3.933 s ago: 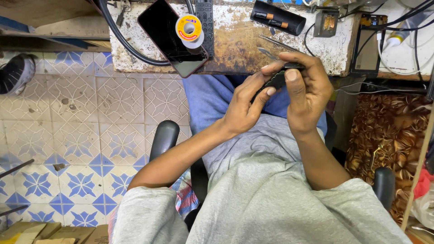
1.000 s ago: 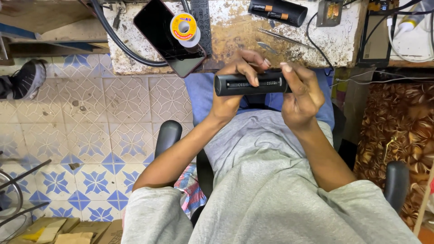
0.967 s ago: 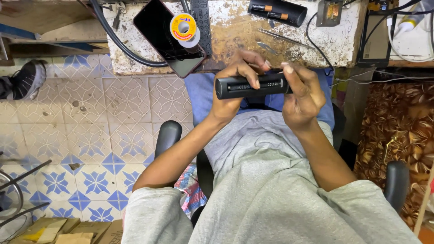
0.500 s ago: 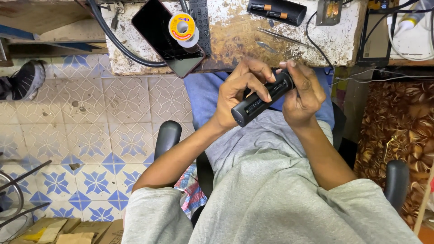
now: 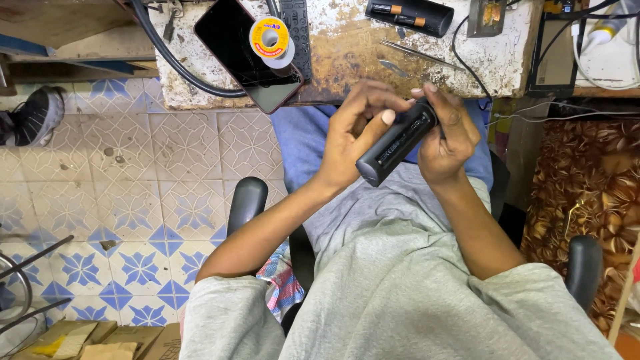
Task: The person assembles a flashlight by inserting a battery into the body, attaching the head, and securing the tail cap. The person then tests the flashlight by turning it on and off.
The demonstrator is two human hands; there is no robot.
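A black cylindrical device (image 5: 397,142) is gripped at both ends above the lap, tilted from 7 to 1 o'clock. The lower end is clasped by the left hand (image 5: 353,137), thumb laid along the casing; the upper end is enclosed by the right hand (image 5: 448,137). At 12 o'clock, a worn workbench (image 5: 347,47) (chipped and stained) is occupied by a dark phone (image 5: 243,50), a solder spool (image 5: 270,40) and a second black cylinder (image 5: 410,15).

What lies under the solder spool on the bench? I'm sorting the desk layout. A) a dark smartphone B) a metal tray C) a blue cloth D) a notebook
A: the solder spool rests on the dark screen of a smartphone lying flat on the worn bench.
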